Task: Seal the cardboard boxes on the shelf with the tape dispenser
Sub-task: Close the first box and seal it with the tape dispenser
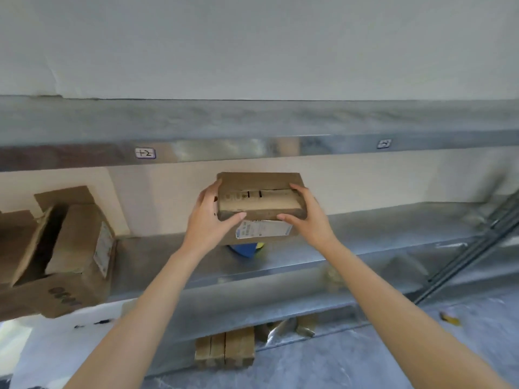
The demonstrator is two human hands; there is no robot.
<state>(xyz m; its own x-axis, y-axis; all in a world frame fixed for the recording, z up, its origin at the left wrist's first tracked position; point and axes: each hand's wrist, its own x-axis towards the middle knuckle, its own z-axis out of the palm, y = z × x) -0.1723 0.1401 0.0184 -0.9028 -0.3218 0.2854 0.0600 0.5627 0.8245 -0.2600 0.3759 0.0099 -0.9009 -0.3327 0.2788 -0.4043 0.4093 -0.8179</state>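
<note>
Two hands hold one small cardboard box (259, 202), and every place below is given from that box. The left hand (207, 220) clasps its left end: the fingers curl over the far edge and the thumb presses the near lower edge. The right hand (307, 217) does the same on the right end. The box's two top flaps lie shut, with a dark gap along the seam between them. A white shipping label (264, 228) sits on the face turned toward the camera. The box is over the metal shelf (393, 228), close to the pale wall behind it; I cannot tell whether it rests on the shelf or is lifted clear.

To the left, on the same shelf, stands an open carton (64, 248) with its flaps up and its inside dark, so nothing can be made out in it. The brown shapes crowd together there, and I cannot count how many cartons they make.

Just below the box, partly hidden by it and by the left wrist, is a blue and yellow thing (245, 249) (too covered to name). Above, the upper shelf beam (323, 143) carries two paper labels, one up-left (145, 153) and one up-right (384, 143). Far below sits one bundle of flattened cardboard (224, 350). Down to the right, a small yellow object (450, 318) lies on the floor (365, 360).
</note>
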